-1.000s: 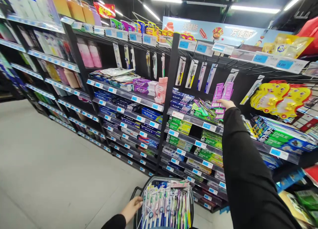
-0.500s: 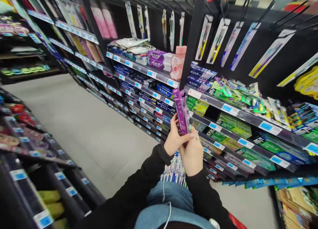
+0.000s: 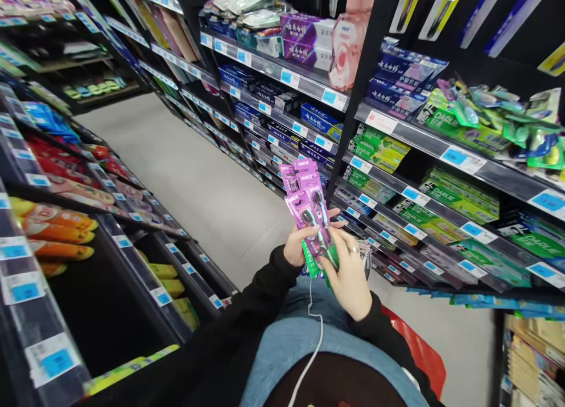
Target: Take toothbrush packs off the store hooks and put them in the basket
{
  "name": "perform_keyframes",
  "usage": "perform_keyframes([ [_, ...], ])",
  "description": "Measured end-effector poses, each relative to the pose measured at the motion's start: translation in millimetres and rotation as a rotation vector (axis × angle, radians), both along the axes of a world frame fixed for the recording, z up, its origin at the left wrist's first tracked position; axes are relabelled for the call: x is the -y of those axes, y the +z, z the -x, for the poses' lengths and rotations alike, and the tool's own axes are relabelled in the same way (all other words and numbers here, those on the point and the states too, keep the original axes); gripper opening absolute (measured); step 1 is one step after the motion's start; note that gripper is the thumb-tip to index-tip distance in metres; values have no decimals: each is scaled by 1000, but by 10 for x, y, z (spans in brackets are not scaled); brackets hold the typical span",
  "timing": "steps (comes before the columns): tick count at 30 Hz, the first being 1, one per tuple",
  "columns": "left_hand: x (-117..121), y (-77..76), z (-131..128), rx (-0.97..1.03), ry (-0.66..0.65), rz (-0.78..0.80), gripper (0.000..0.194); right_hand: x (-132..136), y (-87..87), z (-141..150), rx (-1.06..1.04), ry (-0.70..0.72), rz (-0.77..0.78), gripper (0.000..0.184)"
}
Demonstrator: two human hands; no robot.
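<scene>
Several purple toothbrush packs (image 3: 308,189), marked DARLIE and with green lower ends, are fanned out in front of me. My left hand (image 3: 300,245) supports them from the left and beneath, its thumb lying over the front and its fingertips showing behind the right edge. On the right side, my right hand (image 3: 352,271), with a ring on one finger, grips the lower end of the packs. Dark toothbrush heads show through the clear windows. Both hands are in front of my body, apart from the shelves.
Shelves of toothpaste boxes (image 3: 459,195) stand ahead and to the right. A pink bottle (image 3: 352,42) stands beside purple boxes (image 3: 304,39). Low shelving (image 3: 145,265) with orange packs (image 3: 57,230) lines the left. Grey floor (image 3: 189,177) runs between; a red object (image 3: 415,348) is at lower right.
The purple packs have turned from edge-on to showing their fronts, and are now fanned apart. My right hand has shifted along their right side. The view has tilted down and moved left.
</scene>
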State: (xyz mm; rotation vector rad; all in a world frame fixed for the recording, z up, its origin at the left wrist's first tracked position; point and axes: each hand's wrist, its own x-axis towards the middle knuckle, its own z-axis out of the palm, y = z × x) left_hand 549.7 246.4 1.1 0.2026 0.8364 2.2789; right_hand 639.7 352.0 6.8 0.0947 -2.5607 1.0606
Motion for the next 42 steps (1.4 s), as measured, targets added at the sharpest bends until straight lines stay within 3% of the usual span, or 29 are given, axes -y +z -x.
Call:
perform_keyframes([
  [5, 61, -190, -73, -13, -11, -2, 54, 3, -123, -107, -54, -65, 88, 39],
  [10, 30, -145, -146, -8, 41, -4, 59, -22, -154, -187, -42, -103, 183, 28],
  [16, -38, -244, -299, 136, 132, 118, 50, -35, -216, -204, 103, -311, 572, 32],
  [21, -62, -375, -398, 168, 134, 182, 36, -30, -297, -194, 151, -342, 822, 36],
  [26, -65, -406, -412, 125, 172, 247, 35, -34, -384, -200, 180, -344, 976, 36],
  [29, -22, -385, -358, 148, 166, 274, 35, -179, -397, -176, 116, -435, 1071, 34],
  [33, 139, -381, -208, 224, 200, 334, 33, -683, -465, -212, -64, -692, 1110, 31],
  [37, 355, -470, -88, 282, 351, 439, 24, -1263, -822, -459, 26, -808, 1009, 40],
  [39, 442, -538, -72, 319, 379, 490, 21, -1429, -1124, -621, 206, -849, 971, 43],
  [42, 515, -647, -84, 377, 383, 556, 23, -1442, -1654, -801, 437, -898, 951, 47],
])
